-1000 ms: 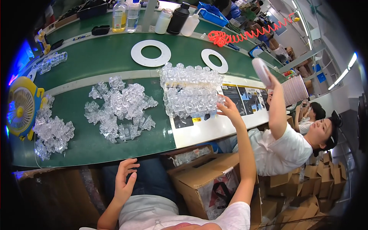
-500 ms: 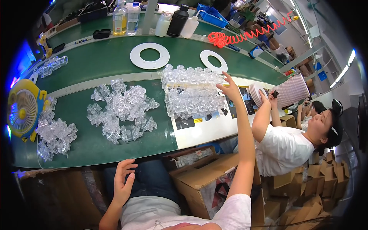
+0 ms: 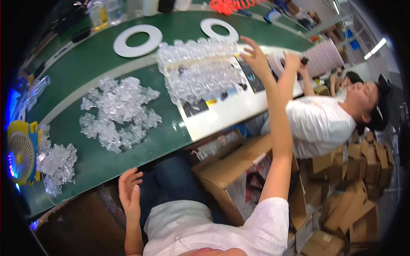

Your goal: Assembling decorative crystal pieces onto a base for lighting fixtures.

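Observation:
My right hand (image 3: 258, 60) is stretched over the worktop, fingers spread, with nothing visible in it. It is beside the right end of neatly lined-up rows of clear plastic parts (image 3: 200, 70); whether a fingertip touches them I cannot tell. My left hand (image 3: 130, 190) hangs open just off the table's front edge, above my lap, thumb and fingers apart. Left of the rows lies a loose heap of clear plastic parts (image 3: 117, 112) on the green table (image 3: 164, 149). A smaller clear heap (image 3: 59, 164) lies farther left.
A yellow-and-blue fan (image 3: 23, 151) stands at the left edge. Behind the rows lie a large white ring (image 3: 138, 40) and a smaller one (image 3: 219, 30). At right, a co-worker (image 3: 320, 119) reaches beside stacked white discs (image 3: 323, 59). A cardboard box (image 3: 230, 170) stands below the table edge.
The whole view has tilted, shifting the table up and left in the picture. My right hand stays by the rows' right end, and my left hand stays open near the edge.

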A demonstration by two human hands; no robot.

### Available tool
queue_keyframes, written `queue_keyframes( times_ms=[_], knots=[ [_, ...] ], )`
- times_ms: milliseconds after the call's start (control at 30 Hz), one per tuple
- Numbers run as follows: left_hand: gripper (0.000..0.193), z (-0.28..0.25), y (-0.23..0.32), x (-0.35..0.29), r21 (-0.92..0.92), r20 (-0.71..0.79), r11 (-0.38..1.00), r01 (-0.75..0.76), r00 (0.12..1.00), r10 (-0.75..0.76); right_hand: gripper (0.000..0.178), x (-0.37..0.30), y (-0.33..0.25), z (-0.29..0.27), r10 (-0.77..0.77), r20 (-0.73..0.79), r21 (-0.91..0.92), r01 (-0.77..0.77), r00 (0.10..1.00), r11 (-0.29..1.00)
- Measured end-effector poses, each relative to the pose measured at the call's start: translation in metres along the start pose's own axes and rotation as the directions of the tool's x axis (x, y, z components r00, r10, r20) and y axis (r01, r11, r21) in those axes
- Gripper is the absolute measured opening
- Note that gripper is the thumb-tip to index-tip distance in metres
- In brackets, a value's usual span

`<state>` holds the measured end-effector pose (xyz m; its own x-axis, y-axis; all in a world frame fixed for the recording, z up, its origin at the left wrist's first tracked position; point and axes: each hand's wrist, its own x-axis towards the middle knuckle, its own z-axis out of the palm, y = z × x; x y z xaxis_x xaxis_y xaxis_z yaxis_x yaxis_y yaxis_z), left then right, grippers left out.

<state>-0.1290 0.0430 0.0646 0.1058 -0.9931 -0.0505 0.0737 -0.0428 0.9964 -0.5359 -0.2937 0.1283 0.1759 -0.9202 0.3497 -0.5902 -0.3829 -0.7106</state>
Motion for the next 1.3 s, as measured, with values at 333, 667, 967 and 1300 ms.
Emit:
queue_keyframes(
  times_ms=[333, 667, 967, 1300],
  knots=[
    [0.040, -0.002, -0.007, 0.017, -0.002, 0.050, 1.000, -0.008, 0.999, 0.008, 0.017, -0.270, -0.105, -0.101, 0.655, 0.236, 0.012, -0.676, 0.718, 0.737],
    [0.041, 0.007, 0.000, 0.017, -0.026, 0.124, 0.999, -0.042, 0.991, 0.045, 0.014, -0.432, -0.062, -0.073, 0.765, 0.025, -0.721, -0.518, 0.644, 0.459],
    [0.041, -0.009, -0.012, 0.004, 0.041, 0.063, 0.999, -0.017, 0.998, 0.014, 0.040, -0.405, -0.154, -0.035, 0.864, 0.448, -0.697, -0.516, 0.230, 0.499],
    [0.040, -0.002, -0.006, 0.014, 0.038, 0.092, 0.996, -0.078, 0.993, 0.074, 0.063, -0.475, -0.125, -0.007, 0.815, 0.546, -0.700, -0.428, 0.196, 0.572]
  ],
)
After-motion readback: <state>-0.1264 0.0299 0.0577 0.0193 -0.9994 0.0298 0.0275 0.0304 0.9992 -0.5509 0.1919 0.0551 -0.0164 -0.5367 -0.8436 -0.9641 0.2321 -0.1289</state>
